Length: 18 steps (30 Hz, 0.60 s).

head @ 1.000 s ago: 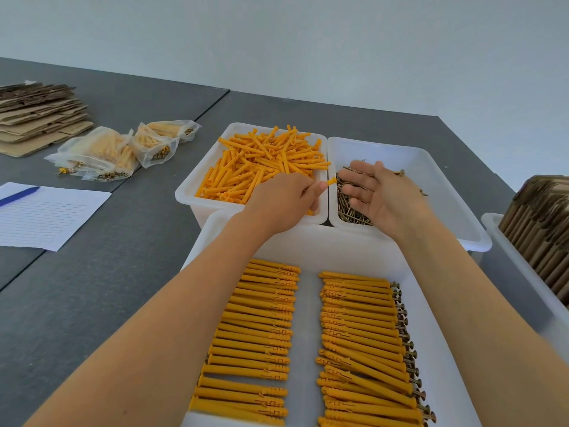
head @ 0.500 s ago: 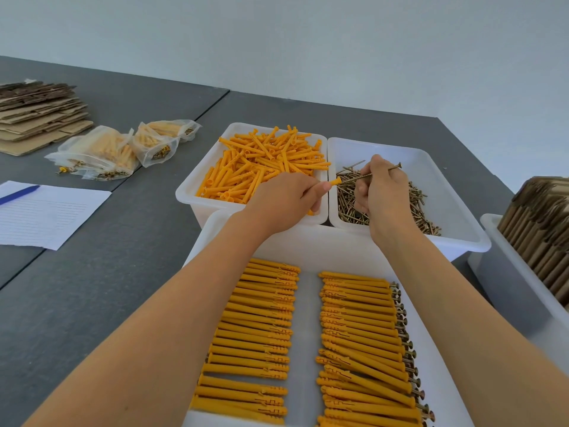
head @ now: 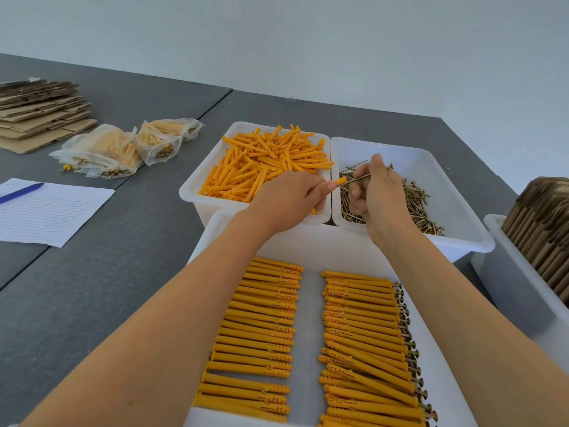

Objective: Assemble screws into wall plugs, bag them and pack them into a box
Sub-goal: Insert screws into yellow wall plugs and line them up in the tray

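Note:
My left hand (head: 289,198) pinches an orange wall plug (head: 339,181) whose open end points right. My right hand (head: 377,195) grips a brass screw (head: 358,179) with its tip touching the plug's mouth, above the seam between two white bins. The left bin (head: 197,188) holds loose orange plugs (head: 264,161); the right bin (head: 455,192) holds loose screws (head: 415,208). In the near white tray (head: 308,241), two rows of plugs (head: 363,340) lie side by side, the right row with screw heads showing.
Clear filled bags (head: 123,149) lie on the grey table at the left, beside flattened cardboard (head: 37,115). Lined paper (head: 46,211) with a blue pen (head: 20,192) sits at the left edge. A white bin of cardboard pieces (head: 542,235) stands at the right.
My right hand went from lying open over the screws to closing on one screw, then brought its tip to the mouth of the plug in my left hand.

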Motion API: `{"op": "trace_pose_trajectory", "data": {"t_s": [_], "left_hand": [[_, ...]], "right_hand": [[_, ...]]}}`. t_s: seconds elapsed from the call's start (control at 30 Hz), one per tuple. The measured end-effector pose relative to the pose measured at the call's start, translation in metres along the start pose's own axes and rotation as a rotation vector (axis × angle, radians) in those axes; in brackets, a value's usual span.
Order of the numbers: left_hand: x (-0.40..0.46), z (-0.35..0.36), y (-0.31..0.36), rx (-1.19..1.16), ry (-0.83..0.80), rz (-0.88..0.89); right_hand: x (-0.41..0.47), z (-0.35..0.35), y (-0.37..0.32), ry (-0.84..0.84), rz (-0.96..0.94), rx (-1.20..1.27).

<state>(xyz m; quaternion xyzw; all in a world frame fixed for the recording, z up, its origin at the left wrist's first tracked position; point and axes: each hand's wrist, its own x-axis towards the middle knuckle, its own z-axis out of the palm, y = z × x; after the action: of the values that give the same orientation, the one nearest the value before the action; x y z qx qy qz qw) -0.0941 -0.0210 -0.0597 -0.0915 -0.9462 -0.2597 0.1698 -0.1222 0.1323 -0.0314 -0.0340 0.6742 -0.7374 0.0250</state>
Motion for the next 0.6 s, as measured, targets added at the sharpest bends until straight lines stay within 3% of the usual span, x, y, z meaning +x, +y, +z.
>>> {"op": "trace_pose_trajectory", "data": {"t_s": [0.1,0.37,0.6], "left_hand": [[0.0007,0.0006,-0.0004,-0.019,0.007,-0.011],[0.0002,0.0007,0.0000,0.010,0.008,-0.010],[0.0006,0.0015,-0.0014,0.005,0.009,0.021]], "right_hand": [[-0.0031,0.0052,0.0016,-0.011,-0.045,-0.024],[-0.0052,-0.0029,-0.0047,0.210,-0.156,0.120],[-0.0045,0.0039,-0.0014,0.084,-0.136,0.013]]}}
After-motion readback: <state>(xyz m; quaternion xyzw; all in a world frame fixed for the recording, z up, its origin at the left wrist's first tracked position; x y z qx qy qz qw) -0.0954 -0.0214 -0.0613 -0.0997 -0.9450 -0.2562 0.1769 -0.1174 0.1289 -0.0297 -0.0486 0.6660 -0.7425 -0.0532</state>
